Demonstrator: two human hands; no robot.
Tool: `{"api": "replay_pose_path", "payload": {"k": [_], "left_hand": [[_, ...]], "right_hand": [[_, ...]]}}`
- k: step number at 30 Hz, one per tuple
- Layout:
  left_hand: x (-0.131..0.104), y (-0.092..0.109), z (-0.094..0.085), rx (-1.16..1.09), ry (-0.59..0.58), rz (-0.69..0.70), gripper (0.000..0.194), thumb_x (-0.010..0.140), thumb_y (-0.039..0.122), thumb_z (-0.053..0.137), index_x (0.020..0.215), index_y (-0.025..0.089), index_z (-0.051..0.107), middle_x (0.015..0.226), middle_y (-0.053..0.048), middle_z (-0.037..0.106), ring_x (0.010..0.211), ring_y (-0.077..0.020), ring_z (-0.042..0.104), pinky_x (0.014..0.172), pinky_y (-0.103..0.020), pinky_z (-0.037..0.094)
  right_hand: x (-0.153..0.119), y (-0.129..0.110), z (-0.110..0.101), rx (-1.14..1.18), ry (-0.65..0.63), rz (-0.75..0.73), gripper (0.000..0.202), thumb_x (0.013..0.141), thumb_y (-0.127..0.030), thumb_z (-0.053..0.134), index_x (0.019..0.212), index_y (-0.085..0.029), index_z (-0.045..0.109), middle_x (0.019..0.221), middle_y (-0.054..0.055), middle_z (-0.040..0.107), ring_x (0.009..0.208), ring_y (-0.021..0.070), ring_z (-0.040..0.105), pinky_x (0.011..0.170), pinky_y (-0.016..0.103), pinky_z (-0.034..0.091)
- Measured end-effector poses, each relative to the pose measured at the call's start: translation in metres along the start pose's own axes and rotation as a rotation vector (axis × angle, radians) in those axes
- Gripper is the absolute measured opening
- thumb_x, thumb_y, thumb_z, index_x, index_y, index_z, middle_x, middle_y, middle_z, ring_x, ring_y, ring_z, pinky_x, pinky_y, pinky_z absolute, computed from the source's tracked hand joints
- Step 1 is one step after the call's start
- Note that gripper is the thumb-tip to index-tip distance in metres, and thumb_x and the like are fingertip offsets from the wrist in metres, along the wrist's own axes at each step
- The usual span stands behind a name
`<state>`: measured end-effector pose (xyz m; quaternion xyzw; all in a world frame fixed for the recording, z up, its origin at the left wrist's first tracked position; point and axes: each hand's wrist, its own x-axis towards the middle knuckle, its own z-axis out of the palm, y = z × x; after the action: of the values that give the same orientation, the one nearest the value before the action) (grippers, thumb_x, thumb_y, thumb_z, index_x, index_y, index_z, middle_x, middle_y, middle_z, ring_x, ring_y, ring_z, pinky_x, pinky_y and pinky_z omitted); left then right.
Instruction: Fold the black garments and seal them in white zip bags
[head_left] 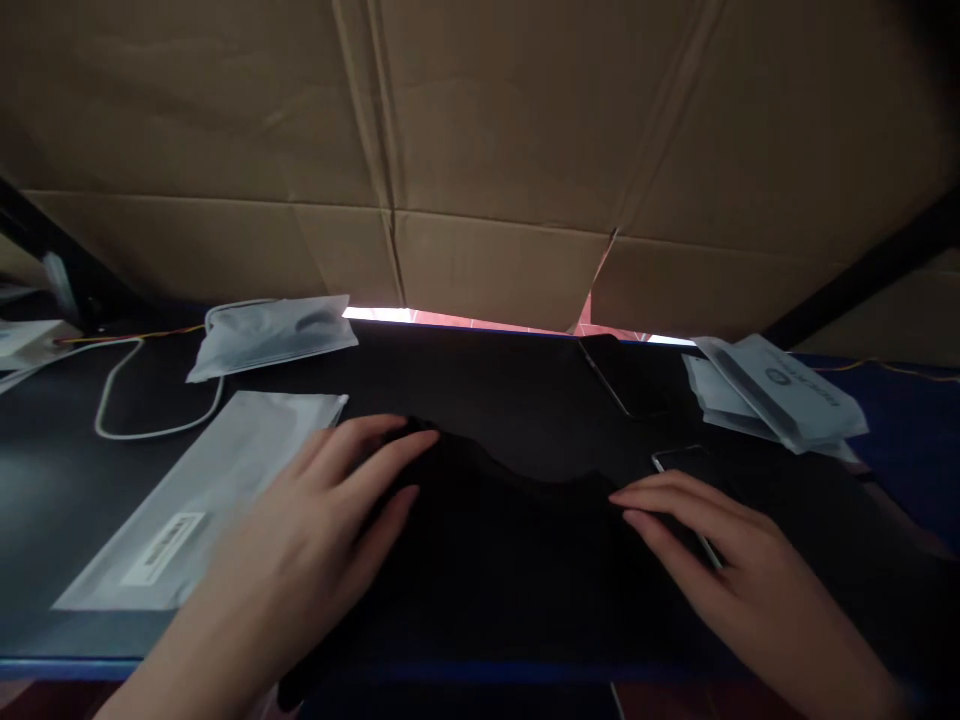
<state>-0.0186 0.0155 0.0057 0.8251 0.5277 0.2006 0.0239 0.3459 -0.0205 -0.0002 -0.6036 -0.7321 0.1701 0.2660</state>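
A dark black piece of cloth [510, 560] spreads between my hands over the black tabletop, its top edge sagging in the middle. My left hand [315, 520] grips its upper left part with the fingers bent down on it. At the upper right corner, my right hand [712, 540] pinches the edge between thumb and fingers. Behind my right hand lies a flat device with a pale rim [667, 458], like a phone, partly hidden. A translucent white pouch [225, 480] with a barcode label lies beside my left hand, partly under it. The cloth's folds are too dark to make out.
Farther back lie a black phone [622, 375] and folded white printed pouches [787, 390]. Another white pouch [274, 335] sits at back left by a looped white cable [109, 400]. A cardboard wall [487, 130] stands behind the black table [45, 520], with dark posts at both sides.
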Motion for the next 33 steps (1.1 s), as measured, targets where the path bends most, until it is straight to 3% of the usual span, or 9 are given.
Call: {"api": "replay_pose_path", "payload": {"k": [3,6,9,12,15,20,25,29,33], "left_hand": [[0.028,0.007,0.007,0.078,-0.068,0.151,0.041,0.111,0.029,0.050,0.149,0.030,0.066,0.155,-0.009,0.063,0.129,-0.0349,0.067,0.106,-0.057,0.058],[0.040,0.003,0.009,0.175,-0.104,0.185,0.041,0.109,0.021,0.050,0.146,0.024,0.068,0.156,-0.012,0.064,0.127,-0.0371,0.068,0.104,-0.062,0.058],[0.033,0.001,0.008,0.137,-0.082,0.203,0.040,0.111,0.023,0.048,0.146,0.024,0.068,0.150,-0.011,0.069,0.123,-0.0336,0.072,0.101,-0.057,0.060],[0.018,0.005,0.014,-0.012,-0.139,0.290,0.038,0.113,0.022,0.046,0.143,0.026,0.070,0.139,-0.005,0.078,0.123,-0.0263,0.075,0.104,-0.046,0.062],[0.009,0.006,0.030,-0.058,-0.169,0.290,0.039,0.113,0.023,0.048,0.146,0.023,0.069,0.149,-0.007,0.074,0.139,-0.0289,0.069,0.113,-0.049,0.059],[0.013,-0.005,0.047,-0.002,-0.235,0.184,0.048,0.111,0.030,0.053,0.158,0.026,0.059,0.173,-0.011,0.049,0.156,-0.0379,0.053,0.110,-0.062,0.058],[0.029,-0.014,0.037,-0.025,-0.278,0.160,0.062,0.104,0.042,0.067,0.161,0.019,0.056,0.170,-0.015,0.054,0.147,-0.0379,0.058,0.115,-0.062,0.055],[0.023,-0.002,0.022,-0.026,-0.206,0.180,0.047,0.109,0.037,0.059,0.155,0.024,0.062,0.165,-0.010,0.060,0.151,-0.0372,0.056,0.117,-0.064,0.054],[-0.003,0.017,0.020,-0.118,-0.181,0.230,0.045,0.108,0.042,0.064,0.151,0.028,0.065,0.154,-0.008,0.071,0.144,-0.0332,0.066,0.114,-0.054,0.061]], "right_hand": [[0.024,-0.001,0.005,0.007,0.143,0.076,0.025,0.106,-0.047,0.065,0.113,-0.032,0.083,0.114,0.006,0.083,0.106,0.0281,0.079,0.085,0.039,0.065],[0.038,0.001,0.014,-0.067,0.332,0.161,0.030,0.105,-0.044,0.064,0.124,-0.028,0.079,0.115,0.007,0.082,0.094,0.0253,0.078,0.072,0.036,0.061],[0.030,-0.001,0.019,-0.112,0.417,0.087,0.030,0.107,-0.042,0.061,0.130,-0.029,0.075,0.125,0.008,0.078,0.102,0.0251,0.076,0.083,0.039,0.061],[0.013,-0.005,0.022,-0.101,0.292,-0.096,0.023,0.109,-0.037,0.061,0.125,-0.035,0.076,0.130,0.003,0.076,0.120,0.0262,0.072,0.104,0.046,0.057],[0.006,0.001,0.030,-0.191,0.141,-0.187,0.026,0.111,-0.033,0.058,0.128,-0.037,0.077,0.135,0.001,0.077,0.127,0.0277,0.069,0.111,0.053,0.053],[0.019,0.033,0.045,-0.426,0.059,-0.032,0.044,0.114,-0.043,0.045,0.149,-0.031,0.069,0.161,0.006,0.065,0.144,0.0383,0.058,0.112,0.068,0.049],[0.027,0.036,0.042,-0.452,0.049,0.023,0.049,0.115,-0.048,0.040,0.154,-0.033,0.065,0.175,0.009,0.048,0.157,0.0440,0.044,0.113,0.077,0.045],[0.008,0.012,0.026,-0.285,0.135,-0.072,0.042,0.113,-0.047,0.048,0.147,-0.038,0.070,0.174,0.003,0.048,0.158,0.0397,0.044,0.119,0.071,0.047],[-0.023,0.001,0.023,-0.206,-0.057,-0.122,0.034,0.102,-0.058,0.069,0.133,-0.046,0.078,0.167,-0.001,0.057,0.149,0.0393,0.055,0.108,0.061,0.062]]}}
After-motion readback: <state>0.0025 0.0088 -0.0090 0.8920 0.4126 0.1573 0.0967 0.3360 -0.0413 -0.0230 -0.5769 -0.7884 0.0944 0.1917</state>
